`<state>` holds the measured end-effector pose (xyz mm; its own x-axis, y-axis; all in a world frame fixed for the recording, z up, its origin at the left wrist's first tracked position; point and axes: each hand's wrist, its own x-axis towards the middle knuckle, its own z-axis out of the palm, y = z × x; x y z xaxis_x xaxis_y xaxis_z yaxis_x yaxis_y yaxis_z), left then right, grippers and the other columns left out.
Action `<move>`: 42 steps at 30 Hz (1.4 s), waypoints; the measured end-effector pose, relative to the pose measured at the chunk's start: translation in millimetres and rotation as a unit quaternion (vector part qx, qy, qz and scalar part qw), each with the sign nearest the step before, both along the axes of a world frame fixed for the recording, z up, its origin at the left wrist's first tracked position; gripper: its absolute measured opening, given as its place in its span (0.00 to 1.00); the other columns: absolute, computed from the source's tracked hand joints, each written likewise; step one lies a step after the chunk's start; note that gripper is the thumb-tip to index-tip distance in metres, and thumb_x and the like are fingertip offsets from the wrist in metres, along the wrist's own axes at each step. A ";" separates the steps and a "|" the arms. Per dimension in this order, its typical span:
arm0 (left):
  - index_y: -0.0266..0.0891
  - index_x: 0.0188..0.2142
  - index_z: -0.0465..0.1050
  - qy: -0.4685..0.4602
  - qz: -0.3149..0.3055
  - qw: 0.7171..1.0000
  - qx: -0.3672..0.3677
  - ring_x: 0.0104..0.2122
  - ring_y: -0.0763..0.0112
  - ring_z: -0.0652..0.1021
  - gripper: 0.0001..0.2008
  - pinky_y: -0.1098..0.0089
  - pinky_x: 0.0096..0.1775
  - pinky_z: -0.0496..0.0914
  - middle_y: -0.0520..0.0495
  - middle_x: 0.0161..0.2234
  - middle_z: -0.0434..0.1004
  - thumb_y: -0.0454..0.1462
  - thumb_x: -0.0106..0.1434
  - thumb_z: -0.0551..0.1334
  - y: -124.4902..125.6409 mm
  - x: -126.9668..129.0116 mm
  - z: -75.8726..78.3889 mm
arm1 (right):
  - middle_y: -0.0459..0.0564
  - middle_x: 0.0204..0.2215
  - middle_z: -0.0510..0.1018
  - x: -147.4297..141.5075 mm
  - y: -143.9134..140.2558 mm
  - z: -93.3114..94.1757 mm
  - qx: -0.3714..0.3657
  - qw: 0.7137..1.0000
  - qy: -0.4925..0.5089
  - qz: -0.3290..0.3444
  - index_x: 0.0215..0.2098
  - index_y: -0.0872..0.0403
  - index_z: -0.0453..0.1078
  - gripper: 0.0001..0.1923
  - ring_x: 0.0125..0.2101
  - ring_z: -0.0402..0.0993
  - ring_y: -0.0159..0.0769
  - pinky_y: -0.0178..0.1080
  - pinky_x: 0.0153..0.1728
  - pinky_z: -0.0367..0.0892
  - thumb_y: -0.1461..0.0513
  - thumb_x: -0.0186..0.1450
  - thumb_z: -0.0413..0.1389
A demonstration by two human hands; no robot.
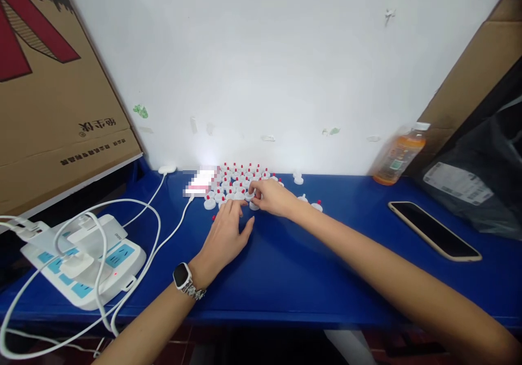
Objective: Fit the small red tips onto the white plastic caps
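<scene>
Small white disc-shaped caps with red tips [225,184] stand in a dense cluster at the back of the blue table [285,278]. My right hand [271,196] reaches in at the cluster's right front, thumb and forefinger pinched on a white cap [249,196]. My left hand [228,228], with a watch on the wrist, lies at the front of the cluster. Its fingers are stretched out and the thumb is apart; its fingertips cover part of the nearest caps. Beyond my right wrist are a red-tipped cap [317,207] and a white piece without red [298,179].
A lit phone-like screen [200,182] on a cable stands left of the caps. A white power strip [134,261] with looping cables fills the left. To the right are a dark phone [434,230], an orange drink bottle [402,155] and a black bag [481,174]. A white wall rises behind.
</scene>
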<state>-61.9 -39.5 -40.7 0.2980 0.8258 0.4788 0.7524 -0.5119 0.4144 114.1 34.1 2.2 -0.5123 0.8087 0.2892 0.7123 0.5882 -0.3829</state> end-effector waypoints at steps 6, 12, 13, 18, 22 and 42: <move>0.42 0.46 0.68 -0.033 -0.044 0.998 -0.032 0.41 0.62 0.72 0.08 0.61 0.43 0.69 0.47 0.39 0.69 0.38 0.71 0.54 -4.2 14.1 6.2 | 0.46 0.27 0.80 40.3 -7.2 6.1 0.025 0.996 0.069 -0.055 0.40 0.54 0.74 0.07 0.26 0.71 0.31 0.33 0.29 0.59 0.61 0.65 0.56; 0.42 0.44 0.70 -0.022 -0.130 0.990 -0.053 0.40 0.64 0.74 0.08 0.63 0.41 0.70 0.46 0.40 0.71 0.38 0.71 0.52 2.4 61.6 19.0 | 0.51 0.28 0.80 116.8 40.4 -3.2 0.007 0.970 0.050 -0.239 0.47 0.57 0.72 0.13 0.28 0.73 0.36 0.35 0.33 0.62 0.64 0.63 0.56; 0.42 0.43 0.70 -0.022 -0.137 0.989 -0.048 0.40 0.64 0.74 0.08 0.63 0.42 0.70 0.46 0.41 0.71 0.37 0.71 0.53 7.8 70.1 20.0 | 0.52 0.29 0.80 123.8 49.7 -6.5 -0.003 0.966 0.038 -0.256 0.50 0.58 0.70 0.17 0.30 0.74 0.37 0.36 0.34 0.63 0.64 0.63 0.57; 0.41 0.43 0.70 -0.051 -0.147 0.987 -0.028 0.41 0.65 0.75 0.08 0.63 0.42 0.71 0.45 0.43 0.71 0.37 0.71 0.53 29.9 92.7 19.7 | 0.55 0.33 0.79 131.6 72.0 -15.7 -0.028 0.963 0.013 -0.268 0.40 0.58 0.73 0.08 0.32 0.74 0.37 0.35 0.34 0.63 0.66 0.62 0.58; 0.41 0.45 0.70 -0.069 -0.120 0.990 -0.011 0.42 0.65 0.74 0.08 0.63 0.43 0.70 0.45 0.44 0.71 0.38 0.71 0.54 26.0 81.3 22.9 | 0.52 0.31 0.79 120.1 46.9 -1.4 -0.010 0.970 0.045 -0.240 0.34 0.56 0.72 0.04 0.30 0.72 0.34 0.34 0.31 0.62 0.67 0.61 0.55; 0.42 0.53 0.64 0.007 0.043 0.990 -0.133 0.49 0.56 0.72 0.17 0.51 0.52 0.67 0.42 0.47 0.72 0.47 0.74 0.46 -39.2 -64.0 3.2 | 0.57 0.38 0.79 -43.4 -19.0 -16.3 0.126 0.986 -0.108 0.032 0.43 0.58 0.74 0.09 0.41 0.74 0.43 0.42 0.44 0.62 0.62 0.69 0.55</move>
